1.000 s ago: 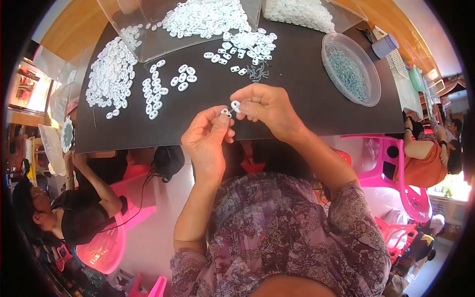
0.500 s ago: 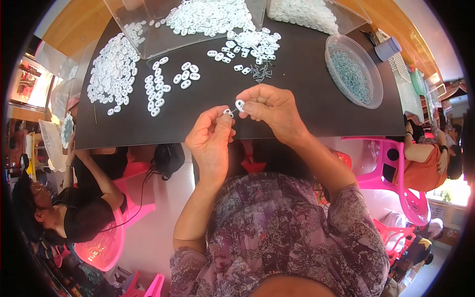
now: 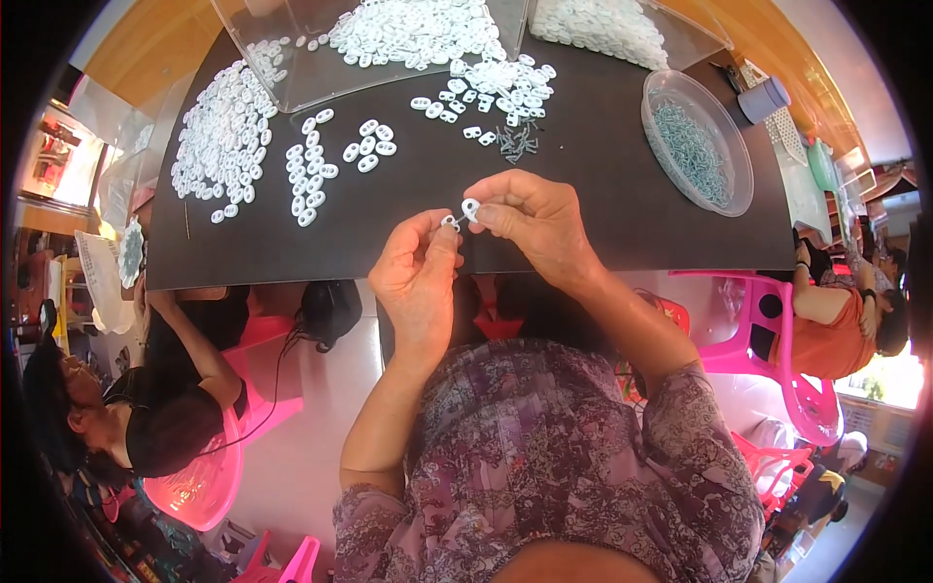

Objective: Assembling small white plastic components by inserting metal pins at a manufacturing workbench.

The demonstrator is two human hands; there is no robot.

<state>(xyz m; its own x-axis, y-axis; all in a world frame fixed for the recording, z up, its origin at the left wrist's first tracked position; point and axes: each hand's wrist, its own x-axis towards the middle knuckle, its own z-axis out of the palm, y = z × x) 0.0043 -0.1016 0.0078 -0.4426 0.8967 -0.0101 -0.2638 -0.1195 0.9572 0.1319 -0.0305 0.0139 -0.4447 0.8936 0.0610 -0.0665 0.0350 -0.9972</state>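
Note:
Over the near edge of the dark table [image 3: 360, 233], my two hands meet with fingertips close together. My left hand [image 3: 416, 277] pinches a small white plastic piece [image 3: 449, 222] between thumb and forefinger. A thin pin or screw seems to run from it toward the other hand; it is too small to tell which. My right hand [image 3: 539, 225] grips a white oval plastic piece [image 3: 470, 208] with a dark hole showing, held just beside the first. My fingertips partly cover both pieces.
Loose white ovals [image 3: 224, 126] are heaped at left, with smaller groups [image 3: 309, 175] nearer. Beyond stands a clear box [image 3: 326, 89] of white pieces. Small white pieces [image 3: 510, 87] and grey screws [image 3: 517, 142] lie mid-table. A clear bowl [image 3: 737, 185] of screws is at right. Another person [image 3: 165, 418] sits at left.
Both hands stay almost in place, with the left shifted slightly right. The two white pieces remain pinched, and the thin part between them shows a little more.

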